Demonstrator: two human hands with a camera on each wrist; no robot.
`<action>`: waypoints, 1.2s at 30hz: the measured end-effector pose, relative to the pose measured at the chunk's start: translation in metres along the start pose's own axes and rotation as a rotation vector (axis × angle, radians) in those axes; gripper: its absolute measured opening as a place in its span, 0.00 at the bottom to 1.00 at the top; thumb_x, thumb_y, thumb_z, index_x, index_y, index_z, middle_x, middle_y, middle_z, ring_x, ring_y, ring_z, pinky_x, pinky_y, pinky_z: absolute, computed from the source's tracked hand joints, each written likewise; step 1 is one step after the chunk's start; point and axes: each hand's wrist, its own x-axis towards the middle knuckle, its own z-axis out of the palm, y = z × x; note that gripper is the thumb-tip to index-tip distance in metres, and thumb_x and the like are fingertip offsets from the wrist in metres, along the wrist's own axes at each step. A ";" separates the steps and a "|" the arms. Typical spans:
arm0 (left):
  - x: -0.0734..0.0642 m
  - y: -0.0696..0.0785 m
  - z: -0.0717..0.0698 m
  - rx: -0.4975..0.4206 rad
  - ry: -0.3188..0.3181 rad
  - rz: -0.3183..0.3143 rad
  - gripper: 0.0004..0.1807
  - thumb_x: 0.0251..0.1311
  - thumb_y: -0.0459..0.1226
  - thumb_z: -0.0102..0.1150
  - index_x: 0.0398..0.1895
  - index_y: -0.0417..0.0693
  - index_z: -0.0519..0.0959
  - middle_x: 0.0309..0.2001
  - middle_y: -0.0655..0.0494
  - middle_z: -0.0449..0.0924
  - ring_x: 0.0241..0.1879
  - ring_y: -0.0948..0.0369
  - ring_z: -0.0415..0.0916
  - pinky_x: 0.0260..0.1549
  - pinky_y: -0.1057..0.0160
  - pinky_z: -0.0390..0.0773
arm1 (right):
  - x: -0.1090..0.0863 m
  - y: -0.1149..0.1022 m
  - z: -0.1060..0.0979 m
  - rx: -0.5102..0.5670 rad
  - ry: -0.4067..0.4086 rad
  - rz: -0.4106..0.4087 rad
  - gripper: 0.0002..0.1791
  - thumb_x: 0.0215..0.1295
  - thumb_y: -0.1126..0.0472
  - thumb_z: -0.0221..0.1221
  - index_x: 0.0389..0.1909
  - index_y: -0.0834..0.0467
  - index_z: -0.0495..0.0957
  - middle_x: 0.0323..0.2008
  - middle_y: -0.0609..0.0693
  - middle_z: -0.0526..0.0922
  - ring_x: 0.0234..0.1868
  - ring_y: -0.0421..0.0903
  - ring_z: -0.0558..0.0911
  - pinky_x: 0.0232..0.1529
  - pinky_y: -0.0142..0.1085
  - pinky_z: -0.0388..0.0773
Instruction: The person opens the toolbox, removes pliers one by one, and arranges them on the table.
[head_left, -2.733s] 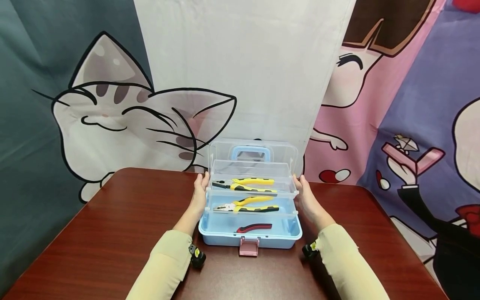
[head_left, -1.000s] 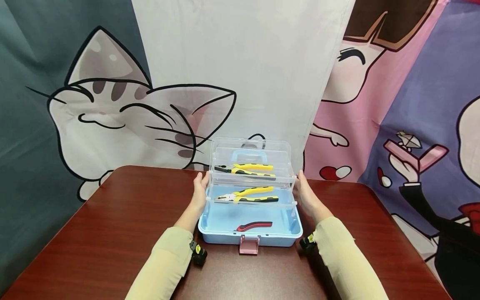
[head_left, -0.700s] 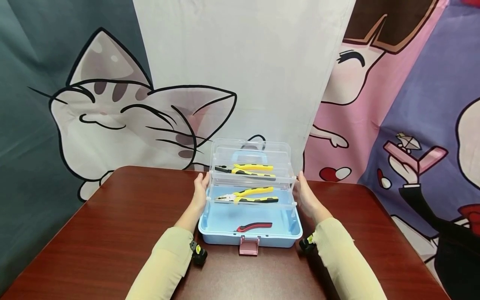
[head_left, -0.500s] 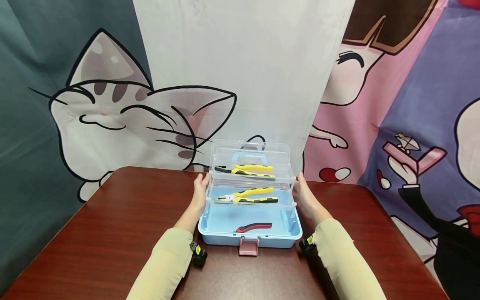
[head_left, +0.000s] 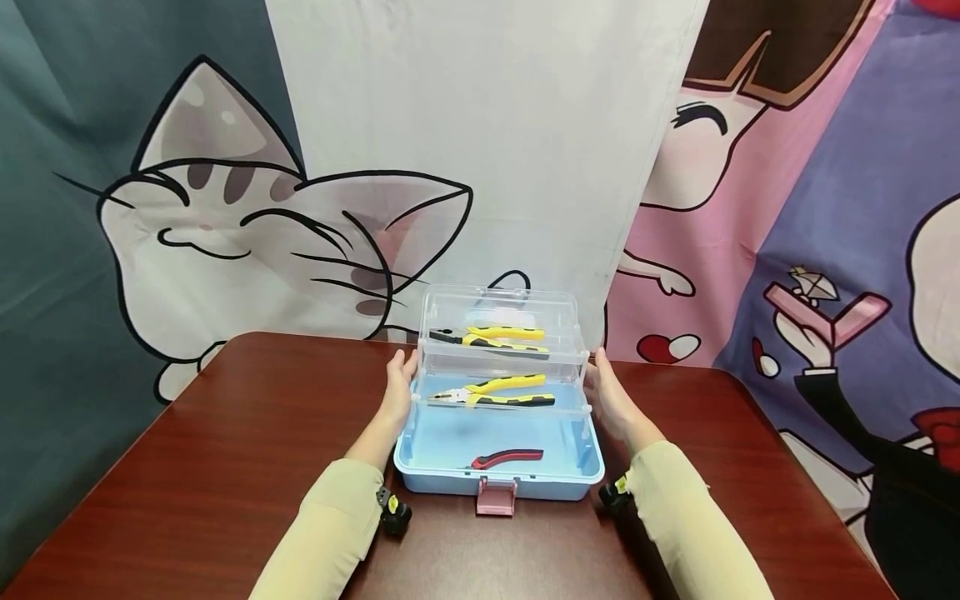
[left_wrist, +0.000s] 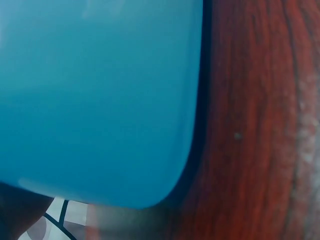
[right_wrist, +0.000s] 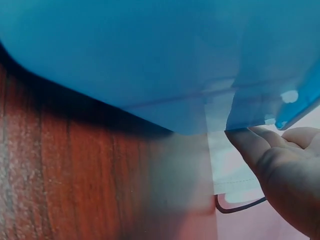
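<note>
An opened toolbox with a light blue base (head_left: 495,483) and clear lid (head_left: 502,312) stands on the table in the head view. My left hand (head_left: 393,392) holds its left side, and my right hand (head_left: 611,400) its right side. In the right wrist view my right hand's fingers (right_wrist: 250,142) bend round the far edge; some fingertips are hidden. Yellow-and-black pliers (head_left: 495,340) with dark jaws lie in the upper clear tray, and silver-jawed combination pliers (head_left: 495,392) in the lower one. A red-and-black handled tool (head_left: 508,457) lies in the base. The left wrist view shows mostly blue wall (left_wrist: 100,110).
A pink latch (head_left: 496,498) hangs down at the toolbox's front. Underneath is a reddish-brown wooden table (head_left: 285,442). Behind its back edge hangs a cartoon-printed curtain (head_left: 480,125). Black wrist cameras (head_left: 393,512) sit at both cuffs.
Both trays have swung up and back with the pliers in them since the earliest frame. The lid has tilted further back, its top edge now lower. Both hands stay at the box's sides.
</note>
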 end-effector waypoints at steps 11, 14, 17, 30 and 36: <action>-0.002 -0.004 0.001 0.021 0.018 -0.037 0.41 0.67 0.60 0.08 0.75 0.43 0.37 0.76 0.48 0.32 0.74 0.49 0.24 0.69 0.42 0.27 | 0.001 0.006 0.001 0.017 -0.021 0.009 0.51 0.57 0.21 0.22 0.75 0.48 0.34 0.75 0.57 0.44 0.74 0.62 0.47 0.68 0.61 0.44; -0.002 -0.005 0.001 0.025 0.013 -0.043 0.42 0.66 0.61 0.07 0.75 0.45 0.37 0.76 0.49 0.32 0.75 0.49 0.25 0.69 0.42 0.27 | 0.001 0.006 0.001 0.014 -0.016 0.013 0.52 0.56 0.21 0.22 0.75 0.48 0.34 0.75 0.57 0.44 0.74 0.62 0.47 0.68 0.61 0.45; -0.003 -0.005 0.001 0.033 0.015 -0.043 0.42 0.66 0.62 0.07 0.75 0.45 0.37 0.76 0.49 0.32 0.75 0.48 0.27 0.69 0.42 0.29 | 0.002 0.005 0.001 0.005 -0.012 0.014 0.52 0.56 0.20 0.22 0.75 0.48 0.34 0.75 0.57 0.44 0.74 0.62 0.47 0.68 0.61 0.45; -0.002 -0.003 0.001 0.093 0.064 -0.052 0.43 0.65 0.63 0.08 0.75 0.44 0.41 0.76 0.47 0.35 0.74 0.49 0.23 0.68 0.40 0.25 | 0.001 0.001 0.002 0.015 -0.002 0.029 0.54 0.56 0.20 0.24 0.76 0.51 0.35 0.75 0.59 0.45 0.74 0.63 0.47 0.69 0.59 0.46; -0.003 0.001 0.002 0.075 0.066 -0.048 0.43 0.66 0.62 0.09 0.75 0.43 0.41 0.76 0.46 0.36 0.74 0.49 0.24 0.69 0.42 0.28 | 0.002 0.000 0.002 0.003 0.007 0.032 0.54 0.55 0.20 0.25 0.76 0.49 0.35 0.75 0.58 0.45 0.74 0.63 0.47 0.69 0.58 0.46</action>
